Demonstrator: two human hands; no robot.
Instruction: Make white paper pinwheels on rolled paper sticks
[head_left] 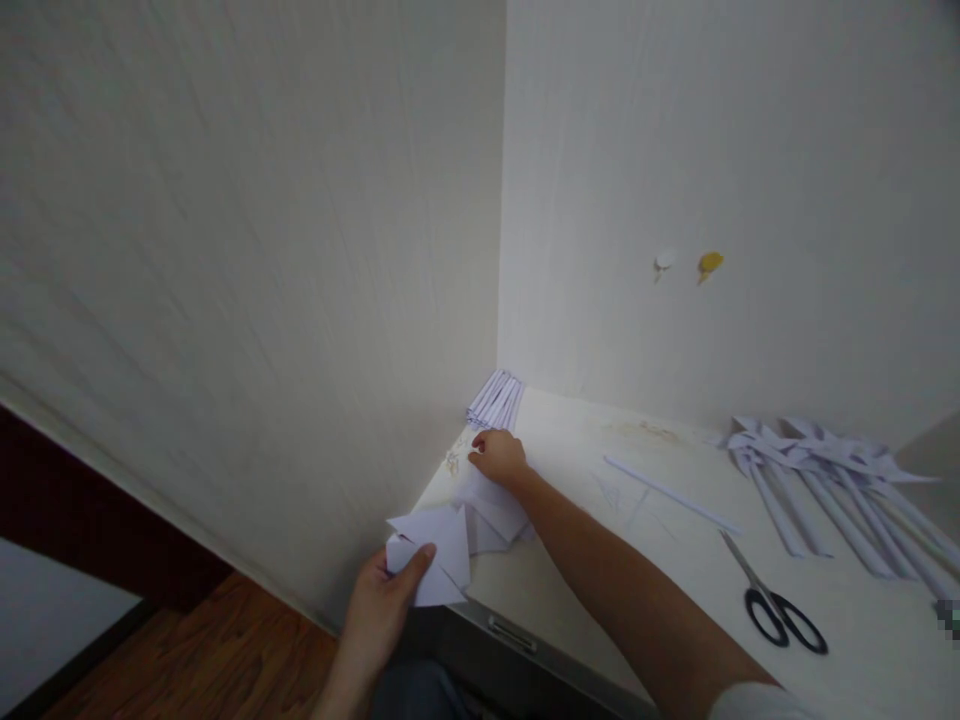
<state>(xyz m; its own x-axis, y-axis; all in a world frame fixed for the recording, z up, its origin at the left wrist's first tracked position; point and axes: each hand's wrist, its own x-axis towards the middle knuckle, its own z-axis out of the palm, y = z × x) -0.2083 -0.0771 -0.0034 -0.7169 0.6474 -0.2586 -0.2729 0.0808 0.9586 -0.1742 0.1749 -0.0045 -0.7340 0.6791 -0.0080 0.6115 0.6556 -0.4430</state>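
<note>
My left hand [382, 605] pinches a square white sheet of paper [441, 560] with slits cut in from its corners, held at the table's front left edge with the thumb on top. My right hand [499, 457] reaches across the table towards the wall corner. Its fingers are curled and the thumb and forefinger come close together; whatever may be between them is too small to make out. Just left of it lie some small pale bits [452, 460] on the tabletop. More white paper sheets [491, 510] lie beneath my right hand and wrist.
Rolled paper sticks [496, 398] lie bundled in the corner. A single paper stick [671, 493] and black-handled scissors [772, 605] are on the white table [570, 600]. Several paper pinwheels [832, 485] lie at right. A white hook [664, 261] and a yellow hook [710, 263] are on the wall.
</note>
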